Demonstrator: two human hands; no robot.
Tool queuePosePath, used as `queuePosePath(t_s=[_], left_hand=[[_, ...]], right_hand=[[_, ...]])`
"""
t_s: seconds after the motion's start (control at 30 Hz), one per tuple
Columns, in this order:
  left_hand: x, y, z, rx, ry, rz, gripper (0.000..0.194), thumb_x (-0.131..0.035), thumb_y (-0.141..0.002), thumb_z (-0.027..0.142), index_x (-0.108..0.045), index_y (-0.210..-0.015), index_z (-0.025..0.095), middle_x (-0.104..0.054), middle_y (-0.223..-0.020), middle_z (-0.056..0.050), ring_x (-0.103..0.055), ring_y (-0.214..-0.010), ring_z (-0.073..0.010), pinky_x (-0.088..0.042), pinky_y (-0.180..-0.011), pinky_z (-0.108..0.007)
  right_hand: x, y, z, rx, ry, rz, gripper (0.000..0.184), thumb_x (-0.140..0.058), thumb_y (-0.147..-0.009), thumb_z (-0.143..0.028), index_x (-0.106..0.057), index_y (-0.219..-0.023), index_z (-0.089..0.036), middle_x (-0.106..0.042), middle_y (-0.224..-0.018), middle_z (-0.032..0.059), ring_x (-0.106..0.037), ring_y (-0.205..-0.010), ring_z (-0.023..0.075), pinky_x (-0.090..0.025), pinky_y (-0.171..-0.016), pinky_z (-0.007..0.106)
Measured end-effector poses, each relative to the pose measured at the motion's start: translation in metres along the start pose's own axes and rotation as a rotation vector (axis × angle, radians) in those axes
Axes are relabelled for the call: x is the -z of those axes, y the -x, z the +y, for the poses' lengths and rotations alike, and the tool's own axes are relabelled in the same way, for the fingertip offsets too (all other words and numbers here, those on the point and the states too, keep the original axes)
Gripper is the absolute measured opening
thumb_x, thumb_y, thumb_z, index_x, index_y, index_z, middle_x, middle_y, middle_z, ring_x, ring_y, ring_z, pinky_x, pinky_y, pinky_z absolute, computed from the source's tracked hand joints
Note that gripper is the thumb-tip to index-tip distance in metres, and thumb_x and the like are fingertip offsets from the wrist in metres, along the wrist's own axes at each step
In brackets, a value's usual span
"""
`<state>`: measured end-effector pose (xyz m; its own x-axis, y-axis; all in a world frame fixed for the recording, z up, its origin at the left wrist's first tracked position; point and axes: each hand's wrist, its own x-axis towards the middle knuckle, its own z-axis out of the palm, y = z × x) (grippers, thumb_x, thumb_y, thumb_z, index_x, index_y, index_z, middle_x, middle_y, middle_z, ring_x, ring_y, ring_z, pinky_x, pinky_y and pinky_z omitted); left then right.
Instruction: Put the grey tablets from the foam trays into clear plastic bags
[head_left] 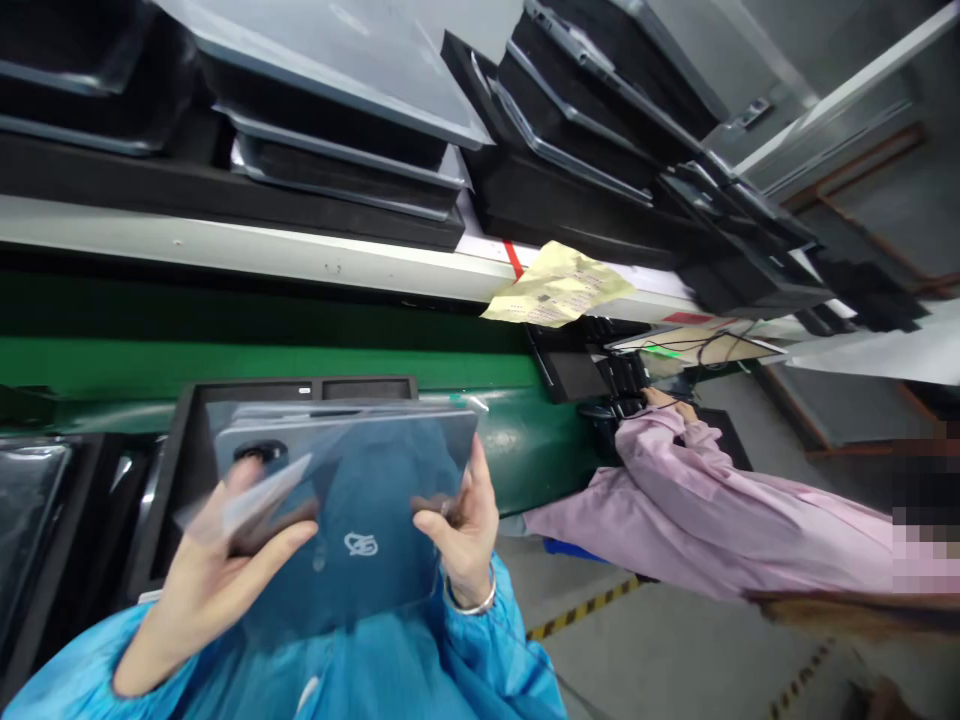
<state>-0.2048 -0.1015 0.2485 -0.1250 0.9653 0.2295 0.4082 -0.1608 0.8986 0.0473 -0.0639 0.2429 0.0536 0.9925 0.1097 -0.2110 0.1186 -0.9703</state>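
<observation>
Close to our chest, over the blue sleeves, we hold a flat grey-blue tablet-like panel with a glossy, reflective face (352, 490) above a black moulded tray (187, 420) on the green conveyor (517, 440). Our left hand (217, 570) pinches a thin clear film (255, 500) at its corner, fingers blurred; our right hand (461, 530) clamps the right edge, thumb on top. We judge it stiff, light, slippery and easily scratched — best gripped by the edges.
</observation>
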Motion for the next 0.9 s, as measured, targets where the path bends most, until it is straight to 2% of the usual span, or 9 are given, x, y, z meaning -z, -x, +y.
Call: queuePosePath(t_s=[0.07,0.17,0.27,0.33,0.4,0.5,0.67,0.8,0.9], left_hand=[[-0.002,0.0,0.007,-0.05,0.027,0.036,0.059,-0.077,-0.096,0.032,-0.059,-0.151,0.044,-0.068,-0.15,0.002,-0.084,-0.09,-0.0226,-0.073,-0.081,-0.031],[-0.002,-0.008,0.028,-0.222,-0.012,0.067,0.057,-0.072,-0.099,0.022,-0.061,-0.15,0.046,-0.065,-0.152,0.005,-0.081,-0.107,-0.0186,-0.067,-0.096,-0.024],[0.003,-0.02,0.051,-0.376,-0.13,-0.004,0.056,-0.065,-0.102,0.015,-0.063,-0.147,0.048,-0.064,-0.152,0.007,-0.069,-0.129,-0.0164,-0.054,-0.113,-0.021],[0.007,-0.025,0.062,-0.341,-0.153,-0.041,0.058,-0.063,-0.102,0.015,-0.061,-0.149,0.05,-0.063,-0.152,0.008,-0.065,-0.132,-0.0154,-0.051,-0.115,-0.02],[0.008,-0.026,0.068,-0.271,-0.158,-0.048,0.055,-0.062,-0.104,0.018,-0.061,-0.148,0.051,-0.061,-0.154,0.008,-0.065,-0.133,-0.0162,-0.052,-0.116,-0.022],[0.006,-0.023,0.069,-0.23,-0.161,-0.033,0.051,-0.062,-0.105,0.022,-0.062,-0.146,0.052,-0.058,-0.159,0.009,-0.066,-0.134,-0.0181,-0.053,-0.117,-0.026],[0.006,-0.023,0.068,-0.252,-0.164,-0.058,0.053,-0.062,-0.105,0.023,-0.059,-0.149,0.053,-0.061,-0.155,0.01,-0.064,-0.136,-0.0157,-0.052,-0.117,-0.023],[0.007,-0.024,0.07,-0.246,-0.164,-0.054,0.05,-0.061,-0.106,0.026,-0.06,-0.148,0.053,-0.066,-0.149,0.011,-0.064,-0.134,-0.0132,-0.051,-0.115,-0.021],[0.007,-0.024,0.072,-0.247,-0.167,-0.039,0.047,-0.062,-0.106,0.027,-0.062,-0.146,0.052,-0.068,-0.146,0.01,-0.067,-0.128,-0.0129,-0.054,-0.111,-0.02]], right_hand=[[-0.001,-0.002,-0.004,0.019,-0.005,0.027,0.084,-0.095,-0.078,-0.038,-0.06,-0.153,-0.032,-0.076,-0.139,0.0074,-0.078,-0.078,0.0172,-0.071,-0.067,0.029],[0.001,-0.003,-0.007,0.016,0.028,0.038,0.079,-0.091,-0.082,-0.038,-0.059,-0.155,-0.031,-0.078,-0.137,0.0076,-0.073,-0.069,0.0137,-0.07,-0.066,0.028],[0.0,-0.005,-0.011,-0.001,0.019,0.031,0.077,-0.09,-0.084,-0.035,-0.06,-0.154,-0.032,-0.072,-0.147,0.0083,-0.08,-0.098,0.0205,-0.069,-0.067,0.025],[-0.003,-0.007,-0.015,-0.014,-0.015,0.023,0.074,-0.09,-0.084,-0.03,-0.061,-0.152,-0.037,-0.068,-0.153,0.0051,-0.076,-0.12,0.0229,-0.068,-0.07,0.022],[-0.005,-0.009,-0.019,-0.019,-0.034,0.017,0.074,-0.09,-0.084,-0.026,-0.062,-0.15,-0.041,-0.064,-0.156,0.0018,-0.072,-0.131,0.0225,-0.068,-0.076,0.022],[-0.007,-0.009,-0.023,-0.003,-0.03,-0.002,0.074,-0.09,-0.085,-0.025,-0.061,-0.15,-0.043,-0.063,-0.157,0.0,-0.071,-0.134,0.0223,-0.069,-0.086,0.025],[-0.004,-0.007,-0.02,-0.004,0.023,0.03,0.074,-0.09,-0.084,-0.028,-0.061,-0.151,-0.041,-0.063,-0.157,0.0015,-0.067,-0.139,0.0248,-0.067,-0.097,0.032],[-0.002,-0.005,-0.017,-0.026,0.019,0.032,0.073,-0.09,-0.085,-0.03,-0.061,-0.152,-0.038,-0.062,-0.159,0.0034,-0.066,-0.141,0.0255,-0.068,-0.095,0.032],[-0.002,-0.005,-0.015,-0.045,0.013,0.046,0.074,-0.089,-0.085,-0.03,-0.061,-0.153,-0.034,-0.062,-0.159,0.0064,-0.064,-0.144,0.0262,-0.065,-0.103,0.034]])
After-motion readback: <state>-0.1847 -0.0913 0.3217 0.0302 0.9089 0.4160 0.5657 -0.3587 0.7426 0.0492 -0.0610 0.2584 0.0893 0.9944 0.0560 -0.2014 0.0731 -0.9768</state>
